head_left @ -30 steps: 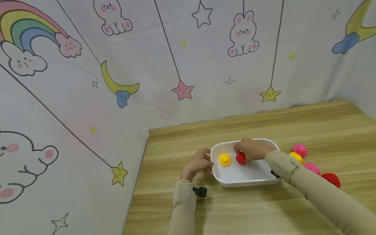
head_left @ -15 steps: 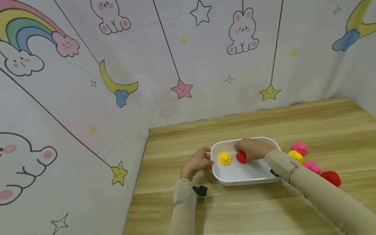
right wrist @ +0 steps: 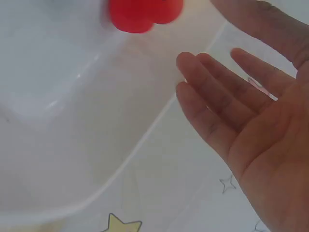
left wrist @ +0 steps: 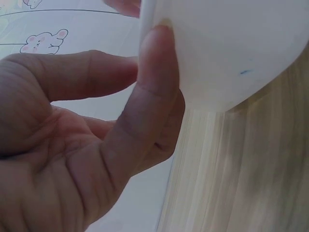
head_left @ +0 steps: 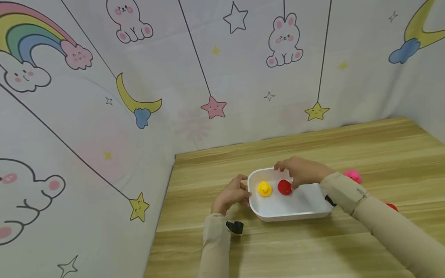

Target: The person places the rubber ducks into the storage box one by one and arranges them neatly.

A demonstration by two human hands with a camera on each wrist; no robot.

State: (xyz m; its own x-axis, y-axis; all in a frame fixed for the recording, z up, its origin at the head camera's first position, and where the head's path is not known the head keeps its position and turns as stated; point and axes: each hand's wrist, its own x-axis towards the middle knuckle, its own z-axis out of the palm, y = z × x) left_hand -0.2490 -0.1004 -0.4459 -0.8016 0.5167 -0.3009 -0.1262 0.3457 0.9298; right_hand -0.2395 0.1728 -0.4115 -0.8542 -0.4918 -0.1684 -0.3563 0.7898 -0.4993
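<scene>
A white plastic tub stands on the table. Its left end is pinched at the rim between the thumb and fingers of my left hand, which the left wrist view shows close up against the tub wall. Inside sit a yellow rubber duck near the left end and a red rubber duck to its right. My right hand is over the tub's back rim, fingers spread, holding nothing. In the right wrist view its fingers are apart from the red duck.
Right of the tub, a pink duck and a bit of a red duck show on the wooden table, partly hidden by my right sleeve. A cloth wall with cartoon prints borders the table's back and left.
My right hand has let go of the red duck, opened its fingers and risen. The red duck stays in the tub. My right sleeve now hides the ducks between the pink and red ones.
</scene>
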